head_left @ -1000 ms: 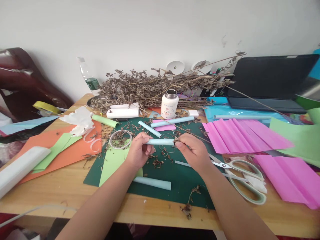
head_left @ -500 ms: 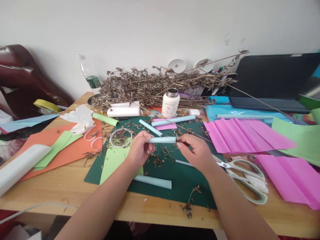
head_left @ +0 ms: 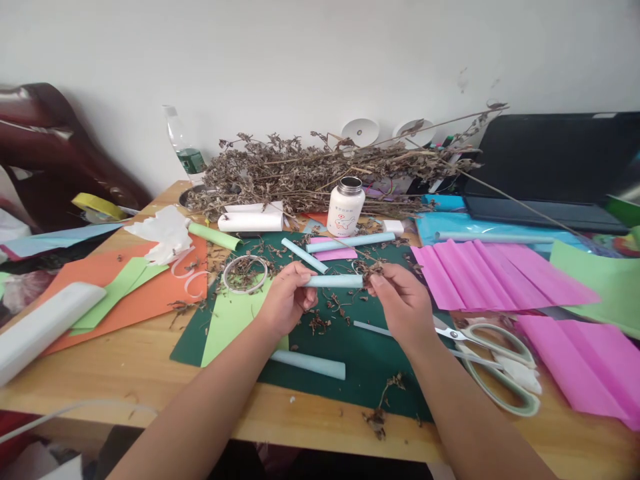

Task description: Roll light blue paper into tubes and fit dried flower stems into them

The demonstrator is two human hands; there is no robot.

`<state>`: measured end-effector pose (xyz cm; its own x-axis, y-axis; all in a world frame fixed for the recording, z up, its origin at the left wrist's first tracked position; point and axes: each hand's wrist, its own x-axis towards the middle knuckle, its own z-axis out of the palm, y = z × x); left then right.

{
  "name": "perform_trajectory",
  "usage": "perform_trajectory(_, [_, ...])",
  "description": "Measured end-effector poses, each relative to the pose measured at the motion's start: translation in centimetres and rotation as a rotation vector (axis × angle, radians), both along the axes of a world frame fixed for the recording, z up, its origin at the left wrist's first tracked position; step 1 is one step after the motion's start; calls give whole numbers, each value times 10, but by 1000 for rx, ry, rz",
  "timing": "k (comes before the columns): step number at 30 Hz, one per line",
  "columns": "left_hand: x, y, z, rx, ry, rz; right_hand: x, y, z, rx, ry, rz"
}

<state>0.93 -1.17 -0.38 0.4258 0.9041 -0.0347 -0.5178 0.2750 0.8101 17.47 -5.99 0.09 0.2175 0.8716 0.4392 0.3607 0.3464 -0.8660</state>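
A plain, pale grey-white wall (head_left: 280, 60) is filling the upper part of the scene, with a few faint smudges (head_left: 463, 80) showing toward the right. Soft, diffuse light is falling across its surface. A light wooden table (head_left: 125, 373), its grain showing, is standing close to the wall, its left edge slanting toward the viewer. At far left, a dark red padded chair (head_left: 55, 153) is curving up beside the table, its glossy, leather-like covering catching pale highlights. Deep shadow is darkening the space below the table's front edge.
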Motion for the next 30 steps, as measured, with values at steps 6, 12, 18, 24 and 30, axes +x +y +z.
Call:
perform_trajectory(6, [-1,0,-1,-9,-31,-18,-3,-4,10,84,-153,26])
perform_trajectory(12, [-1,0,0,-32,-53,-22,-4,-3,13,124,-319,61])
perform_trajectory(18, [-1,-1,3,-34,-30,-5,-2,-2,15,20,-433,131])
perform_trajectory(24, [-4,1,4,5,39,38,2,-2,17,-195,-455,223])
perform_trajectory(30, [-8,4,2,74,177,117,4,-2,19,-330,-563,249])
